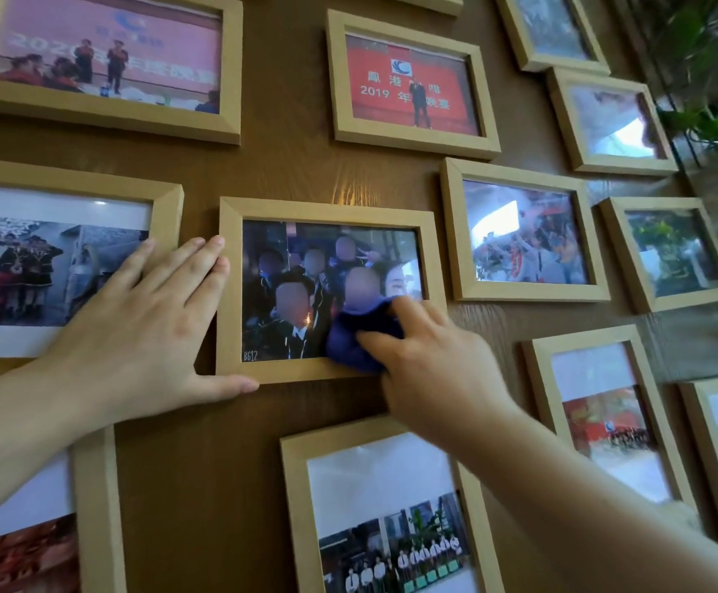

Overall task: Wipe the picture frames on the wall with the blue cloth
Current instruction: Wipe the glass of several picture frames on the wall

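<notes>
Two bare forearms reach up from the lower edge toward a brown wood-grain wall (288,169) hung with pale wooden frames. At the lower right corner of the centre frame (229,293), the blue cloth (355,338) is bunched under the right hand (430,370); it is pinched between thumb and fingers and pressed onto the glass and the bottom rail. The left hand (143,327) is laid flat and open, gripping nothing: its fingertips are set against the frame's left rail, its thumb is tucked under the bottom left corner, and its palm lies across the right edge of the neighbouring frame (168,216).

Wiping of this frame is judged to be under way, with the other frames yet to be reached.

Several risks can be foreseen. If the cloth is pushed hard sideways while the steadying hand slackens, the frame could be tilted or lifted off its fixing, which cannot be seen. Fresh prints could be left on the neighbouring glass by the resting palm. The frame below (293,507) could be nudged by the right forearm, which crosses just above it.

Counted: twelve frames in view, several cut off by the edges; one cloth; two hands; one leafy plant (708,117) at the right
</notes>
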Action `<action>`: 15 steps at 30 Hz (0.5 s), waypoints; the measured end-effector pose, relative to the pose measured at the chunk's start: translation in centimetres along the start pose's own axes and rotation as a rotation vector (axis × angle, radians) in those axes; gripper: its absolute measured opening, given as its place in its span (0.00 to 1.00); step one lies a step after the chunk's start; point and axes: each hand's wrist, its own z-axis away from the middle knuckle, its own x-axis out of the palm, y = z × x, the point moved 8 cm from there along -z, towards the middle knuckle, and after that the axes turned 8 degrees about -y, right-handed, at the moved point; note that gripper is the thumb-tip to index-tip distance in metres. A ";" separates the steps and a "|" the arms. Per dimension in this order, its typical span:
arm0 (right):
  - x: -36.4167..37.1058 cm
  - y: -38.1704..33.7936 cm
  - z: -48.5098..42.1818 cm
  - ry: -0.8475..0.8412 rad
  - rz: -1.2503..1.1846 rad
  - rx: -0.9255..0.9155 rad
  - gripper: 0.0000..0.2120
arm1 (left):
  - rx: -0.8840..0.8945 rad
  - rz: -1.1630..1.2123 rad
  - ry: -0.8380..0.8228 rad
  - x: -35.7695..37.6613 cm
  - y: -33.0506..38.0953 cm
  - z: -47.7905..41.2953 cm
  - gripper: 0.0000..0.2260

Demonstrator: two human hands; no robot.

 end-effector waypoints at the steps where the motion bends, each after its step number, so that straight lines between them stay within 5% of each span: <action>1: 0.1 -0.7 -0.1 -0.004 -0.016 -0.010 0.11 | 0.000 0.002 -0.005 0.2 -0.1 -0.1 0.55; 15: 0.1 4.7 2.8 -0.042 0.112 0.034 0.12 | -0.021 0.046 -0.031 2.9 -1.6 -1.2 0.60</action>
